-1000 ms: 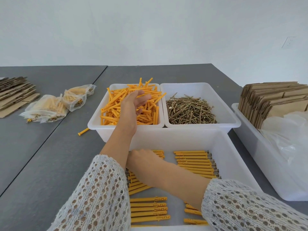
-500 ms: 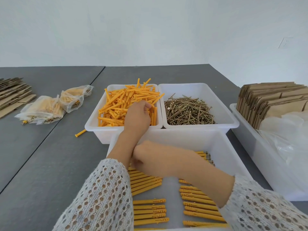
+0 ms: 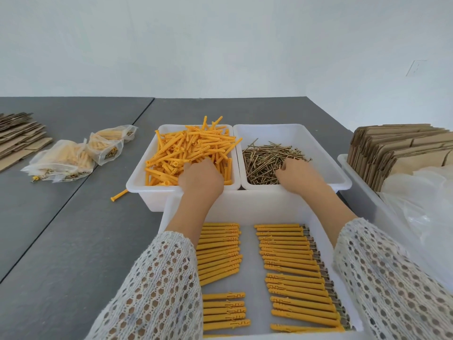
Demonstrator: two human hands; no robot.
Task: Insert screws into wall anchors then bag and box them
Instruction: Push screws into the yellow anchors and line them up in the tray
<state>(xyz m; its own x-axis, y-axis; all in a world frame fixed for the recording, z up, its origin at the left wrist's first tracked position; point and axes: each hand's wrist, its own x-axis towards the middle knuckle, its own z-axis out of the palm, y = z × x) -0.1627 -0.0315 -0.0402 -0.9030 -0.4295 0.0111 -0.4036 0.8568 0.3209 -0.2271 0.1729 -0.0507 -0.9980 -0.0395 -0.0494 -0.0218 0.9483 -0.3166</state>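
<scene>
My left hand [image 3: 201, 179] reaches into the white bin [image 3: 137, 185] of loose orange wall anchors [image 3: 191, 148], its fingers curled down into the pile with the tips hidden. In the neighbouring white bin [image 3: 344, 182], my right hand [image 3: 297, 175] has its fingers curled on the heap of brass screws [image 3: 264, 158]. Closest to me, a large white tray [image 3: 245, 204] holds rows of anchors with screws in them [image 3: 289, 266], lying between my forearms.
Filled clear bags [image 3: 61, 160] and flat cardboard [image 3: 17, 138] lie at the left. One loose anchor [image 3: 119, 195] lies on the grey table beside the anchor bin. A white bin [image 3: 343, 159] at the right holds folded cardboard boxes [image 3: 397, 153] and clear plastic bags [image 3: 421, 204].
My right hand has left the near tray and moved forward and right into the screw bin. My left hand has stayed in the anchor bin, closing down into the pile.
</scene>
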